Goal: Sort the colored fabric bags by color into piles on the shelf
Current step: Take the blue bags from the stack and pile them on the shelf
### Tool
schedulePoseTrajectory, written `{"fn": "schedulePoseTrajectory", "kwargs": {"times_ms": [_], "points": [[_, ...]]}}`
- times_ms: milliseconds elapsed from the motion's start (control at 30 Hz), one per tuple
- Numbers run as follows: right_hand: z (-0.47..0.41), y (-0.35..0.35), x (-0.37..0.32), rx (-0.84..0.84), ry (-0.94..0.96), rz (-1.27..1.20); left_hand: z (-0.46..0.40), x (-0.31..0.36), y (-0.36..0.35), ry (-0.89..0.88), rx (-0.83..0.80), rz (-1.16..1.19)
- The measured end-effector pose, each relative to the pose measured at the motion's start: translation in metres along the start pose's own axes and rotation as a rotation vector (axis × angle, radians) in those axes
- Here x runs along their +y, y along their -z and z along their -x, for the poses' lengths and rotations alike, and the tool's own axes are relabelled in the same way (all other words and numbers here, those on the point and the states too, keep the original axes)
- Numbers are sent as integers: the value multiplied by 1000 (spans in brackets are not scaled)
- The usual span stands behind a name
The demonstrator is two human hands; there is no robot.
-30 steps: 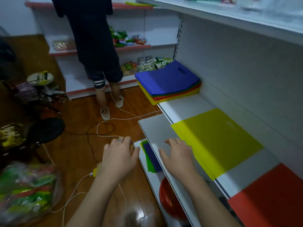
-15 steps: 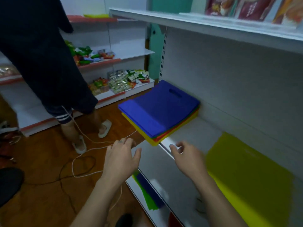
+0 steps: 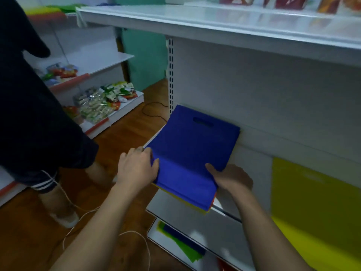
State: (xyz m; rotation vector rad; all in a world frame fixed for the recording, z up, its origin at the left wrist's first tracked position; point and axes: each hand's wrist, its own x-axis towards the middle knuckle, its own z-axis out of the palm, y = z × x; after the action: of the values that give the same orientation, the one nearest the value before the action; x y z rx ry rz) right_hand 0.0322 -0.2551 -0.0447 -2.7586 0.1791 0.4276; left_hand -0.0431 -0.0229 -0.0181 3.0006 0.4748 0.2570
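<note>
A mixed stack of fabric bags lies on the white shelf (image 3: 252, 169), with a blue bag (image 3: 191, 151) on top and red and yellow edges (image 3: 210, 209) showing beneath. My left hand (image 3: 136, 169) grips the stack's left front corner, thumb on the blue bag. My right hand (image 3: 230, 178) holds the stack's right front edge, thumb on top and fingers hidden below. A yellow bag pile (image 3: 316, 212) lies on the shelf to the right.
A person in dark clothes (image 3: 29, 114) stands close on the left. White cables (image 3: 78, 212) trail over the wooden floor. Green and blue bags (image 3: 181, 243) lie on the lower shelf. Snack packets (image 3: 97, 104) fill shelves at the back left.
My view has swung left toward the mixed stack. Both hands moved forward from above the shelf edge and took hold of the stack's front corners.
</note>
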Motion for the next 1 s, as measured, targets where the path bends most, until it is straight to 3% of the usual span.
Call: {"fn": "schedulePoseTrajectory", "kwargs": {"times_ms": [200, 367, 633, 800, 1000], "points": [[-5, -8, 27, -9, -77, -176, -39, 4, -9, -9, -172, -143], [5, -10, 31, 94, -59, -220, -63, 13, -11, -37, -303, -211], [13, -11, 24, 159, -62, -268, -107, 16, -10, -7, -765, 61], [19, -9, 24, 240, -5, -125, -100, 14, -13, -188, -587, -131], [40, 8, 65, 622, 129, 16, -51, 38, 0, -252, -311, -22]]}}
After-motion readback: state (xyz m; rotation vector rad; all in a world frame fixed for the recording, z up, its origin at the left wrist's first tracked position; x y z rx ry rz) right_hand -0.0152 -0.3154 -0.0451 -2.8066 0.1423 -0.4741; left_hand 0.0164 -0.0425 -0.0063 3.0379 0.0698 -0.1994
